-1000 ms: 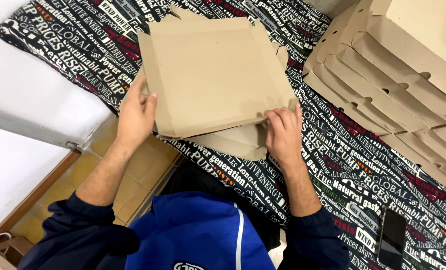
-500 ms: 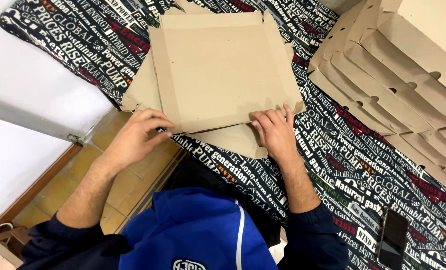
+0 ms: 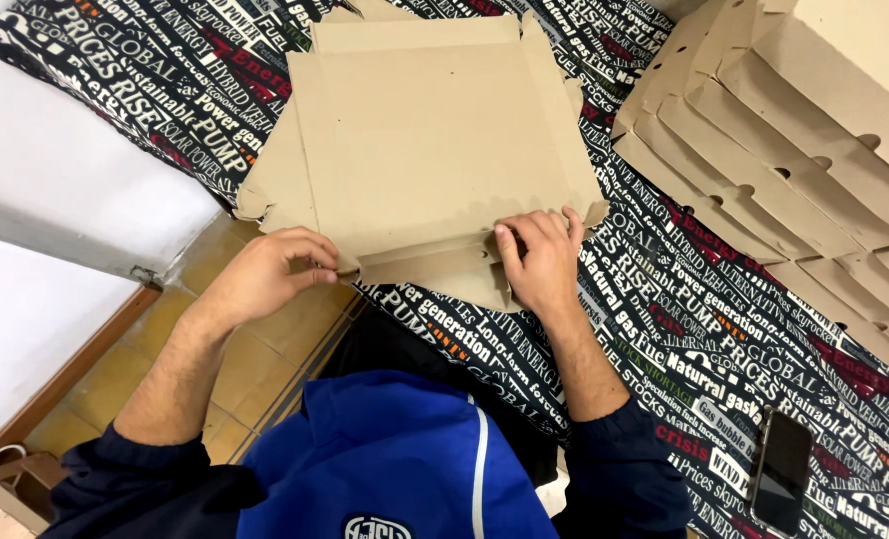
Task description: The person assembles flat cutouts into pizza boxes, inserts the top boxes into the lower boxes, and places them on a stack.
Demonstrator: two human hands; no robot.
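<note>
We have a flat cardboard box blank (image 3: 435,150) lying on the table, on a cloth (image 3: 684,329) printed all over with newspaper-style lettering, its near edge hanging just over the table's edge toward us. Our left hand (image 3: 265,274) sits at the blank's near left corner, fingers curled in and pinching the end of the near flap (image 3: 425,268), so it is closed on cardboard rather than spread. Our right hand (image 3: 539,260) lies palm down on the right part of that same flap, fingers together and slightly bent, pressing along the fold line; it grips nothing around, only presses flat. The flap is partly folded, standing a little off the main panel. To the right, a stack of folded boxes (image 3: 794,130) leans in overlapping steps, just beside the blank but not touching it as far as we can tell. A dark phone (image 3: 782,469) lies on the cloth near our right forearm, well apart from the blank. Below the table edge we see tan floor tiles (image 3: 235,369).
</note>
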